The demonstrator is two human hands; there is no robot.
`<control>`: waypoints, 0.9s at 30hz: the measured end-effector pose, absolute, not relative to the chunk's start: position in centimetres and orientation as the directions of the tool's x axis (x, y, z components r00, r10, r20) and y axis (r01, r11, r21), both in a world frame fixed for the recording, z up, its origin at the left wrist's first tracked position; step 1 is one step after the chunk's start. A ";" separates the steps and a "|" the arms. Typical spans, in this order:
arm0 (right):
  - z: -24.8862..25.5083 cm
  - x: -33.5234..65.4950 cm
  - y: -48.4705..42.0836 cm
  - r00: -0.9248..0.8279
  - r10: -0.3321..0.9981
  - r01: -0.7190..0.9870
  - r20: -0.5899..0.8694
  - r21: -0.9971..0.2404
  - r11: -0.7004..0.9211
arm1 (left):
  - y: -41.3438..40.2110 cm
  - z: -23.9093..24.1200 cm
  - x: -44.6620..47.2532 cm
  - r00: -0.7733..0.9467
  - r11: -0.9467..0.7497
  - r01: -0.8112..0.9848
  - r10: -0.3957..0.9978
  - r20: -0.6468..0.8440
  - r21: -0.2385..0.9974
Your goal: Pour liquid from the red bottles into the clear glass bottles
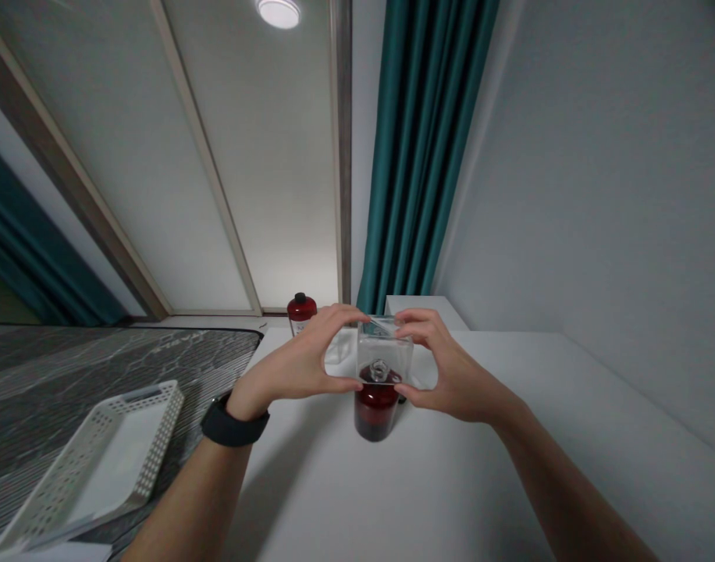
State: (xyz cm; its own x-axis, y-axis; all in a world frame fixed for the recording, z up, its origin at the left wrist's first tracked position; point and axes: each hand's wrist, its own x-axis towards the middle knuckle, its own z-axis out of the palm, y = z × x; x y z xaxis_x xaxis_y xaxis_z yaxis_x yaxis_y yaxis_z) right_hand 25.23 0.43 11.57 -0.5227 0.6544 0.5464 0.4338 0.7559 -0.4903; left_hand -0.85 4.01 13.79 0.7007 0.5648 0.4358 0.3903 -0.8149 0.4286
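Between both hands is a clear, box-shaped container (384,351), held by its sides above the table. My left hand (307,359) grips its left edge with the thumb low and the fingers on top. On the right edge, my right hand (442,363) pinches it the same way. Behind and below the container stands a dark red bottle (375,414); its open glass neck shows through the clear wall. A small black object, partly hidden, lies just right of that bottle. A second red bottle (301,307) with a black cap is farther back, partly covered by my left hand.
The white table (334,499) runs back to a grey wall (615,172) on the right. At the left, a white perforated basket (117,453) rests on a grey patterned surface (211,359). A white box-like block (425,304) and a teal curtain (428,156) are behind the table.
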 end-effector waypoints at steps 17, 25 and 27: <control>11.4 25.4 0.6 -0.512 0.666 0.429 0.543 -0.510 0.746 | 3.9 13.8 -0.7 0.704 -0.818 0.372 0.557 0.440 0.439; 11.5 25.4 0.5 -0.515 0.673 0.431 0.531 -0.518 0.739 | 3.9 13.9 -0.6 0.707 -0.816 0.376 0.559 0.433 0.438; 11.6 25.4 0.5 -0.516 0.670 0.430 0.534 -0.516 0.741 | 4.0 13.9 -0.7 0.708 -0.817 0.378 0.558 0.433 0.436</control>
